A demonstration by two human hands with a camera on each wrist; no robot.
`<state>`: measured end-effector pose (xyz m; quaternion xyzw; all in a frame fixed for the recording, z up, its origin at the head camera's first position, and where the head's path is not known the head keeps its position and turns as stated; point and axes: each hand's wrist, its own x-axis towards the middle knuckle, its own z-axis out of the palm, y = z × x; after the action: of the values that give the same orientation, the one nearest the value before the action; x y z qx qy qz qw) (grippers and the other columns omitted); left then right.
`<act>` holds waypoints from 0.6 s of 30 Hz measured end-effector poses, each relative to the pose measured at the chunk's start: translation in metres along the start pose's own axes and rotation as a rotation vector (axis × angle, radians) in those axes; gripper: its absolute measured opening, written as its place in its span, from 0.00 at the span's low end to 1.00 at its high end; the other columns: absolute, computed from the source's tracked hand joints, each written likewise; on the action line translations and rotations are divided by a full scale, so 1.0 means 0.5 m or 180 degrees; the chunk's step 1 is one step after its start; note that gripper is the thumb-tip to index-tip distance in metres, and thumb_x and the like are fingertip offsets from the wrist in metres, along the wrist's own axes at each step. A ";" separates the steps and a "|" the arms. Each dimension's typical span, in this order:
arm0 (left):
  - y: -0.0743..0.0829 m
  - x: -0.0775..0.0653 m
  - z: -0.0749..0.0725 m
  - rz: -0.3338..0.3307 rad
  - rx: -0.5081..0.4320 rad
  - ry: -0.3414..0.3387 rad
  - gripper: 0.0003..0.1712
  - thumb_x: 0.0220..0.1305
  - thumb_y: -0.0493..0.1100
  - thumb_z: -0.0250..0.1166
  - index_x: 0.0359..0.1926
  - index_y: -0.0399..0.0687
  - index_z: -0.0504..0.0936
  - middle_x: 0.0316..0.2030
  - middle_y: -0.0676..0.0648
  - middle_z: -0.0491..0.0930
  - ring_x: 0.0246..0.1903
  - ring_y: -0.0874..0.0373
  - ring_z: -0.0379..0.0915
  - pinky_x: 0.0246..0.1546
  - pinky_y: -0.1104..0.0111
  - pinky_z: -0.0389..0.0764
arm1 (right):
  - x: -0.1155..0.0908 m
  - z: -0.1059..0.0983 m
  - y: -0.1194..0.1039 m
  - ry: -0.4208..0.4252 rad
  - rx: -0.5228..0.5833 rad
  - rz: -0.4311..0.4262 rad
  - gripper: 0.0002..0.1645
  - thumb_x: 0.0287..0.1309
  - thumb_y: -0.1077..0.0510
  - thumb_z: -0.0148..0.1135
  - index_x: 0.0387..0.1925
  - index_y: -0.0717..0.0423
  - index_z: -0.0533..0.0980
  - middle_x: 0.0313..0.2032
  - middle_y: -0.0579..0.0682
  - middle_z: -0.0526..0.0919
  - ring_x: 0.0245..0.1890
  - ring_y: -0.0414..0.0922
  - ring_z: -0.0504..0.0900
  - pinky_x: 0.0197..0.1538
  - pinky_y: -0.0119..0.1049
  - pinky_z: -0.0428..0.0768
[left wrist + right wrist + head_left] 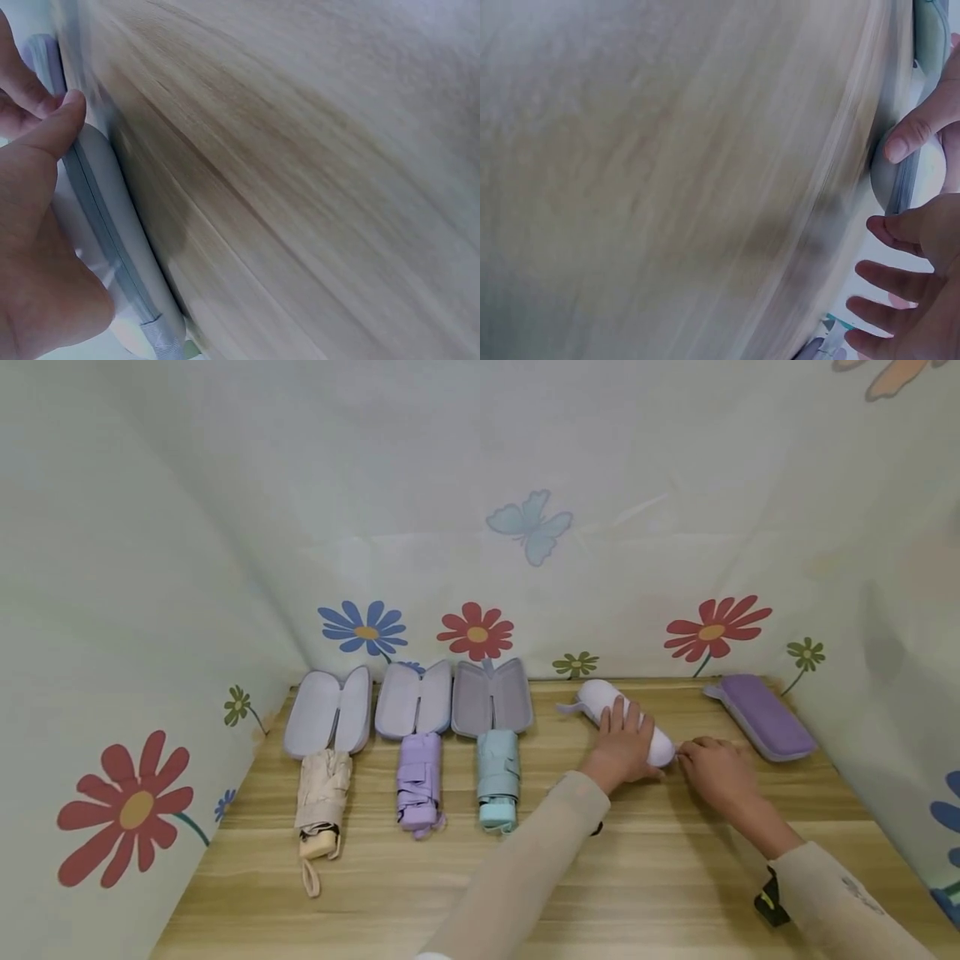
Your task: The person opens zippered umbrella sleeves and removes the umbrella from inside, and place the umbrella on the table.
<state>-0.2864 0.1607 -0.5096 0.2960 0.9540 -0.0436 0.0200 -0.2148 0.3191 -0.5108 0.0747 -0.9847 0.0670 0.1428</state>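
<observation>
A pale lavender, nearly white zippered case (596, 695) lies slanted on the table, right of centre. My left hand (625, 743) grips it from above, fingers over the top and thumb at the near side. In the left wrist view, a grey zipper band (94, 199) runs along the case's closed side. At the case's near right end, my right hand (716, 772) pinches the zipper pull (678, 752) between thumb and index finger. The right wrist view shows its other fingers (881, 311) spread apart; the pull itself is mostly hidden there.
To the right lies a closed purple case (768, 714). On the left stand three opened cases, grey-lavender (311, 714), lavender (397, 697) and grey (472, 702), with folded umbrellas before them: beige (322, 789), purple (418, 777) and teal (498, 768). A flowered cloth (600, 568) backs the table.
</observation>
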 end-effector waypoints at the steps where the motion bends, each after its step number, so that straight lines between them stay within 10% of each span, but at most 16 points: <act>1: -0.001 0.000 0.001 0.0000 -0.0003 0.0000 0.60 0.55 0.82 0.59 0.80 0.60 0.50 0.79 0.48 0.43 0.79 0.47 0.30 0.77 0.56 0.43 | 0.000 -0.001 -0.002 0.0032 0.0035 -0.0050 0.10 0.66 0.62 0.63 0.44 0.64 0.85 0.43 0.67 0.85 0.42 0.69 0.82 0.48 0.64 0.78; 18: 0.005 0.008 -0.008 -0.0099 -0.0014 -0.0127 0.60 0.55 0.81 0.59 0.80 0.62 0.49 0.79 0.50 0.42 0.79 0.48 0.30 0.77 0.56 0.42 | -0.018 -0.009 -0.014 -0.0034 -0.0008 -0.0134 0.06 0.62 0.62 0.66 0.37 0.62 0.84 0.34 0.61 0.85 0.33 0.64 0.84 0.32 0.58 0.81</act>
<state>-0.2885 0.1655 -0.5059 0.2802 0.9580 -0.0477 0.0390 -0.2040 0.3139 -0.5084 0.0955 -0.9837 0.0623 0.1390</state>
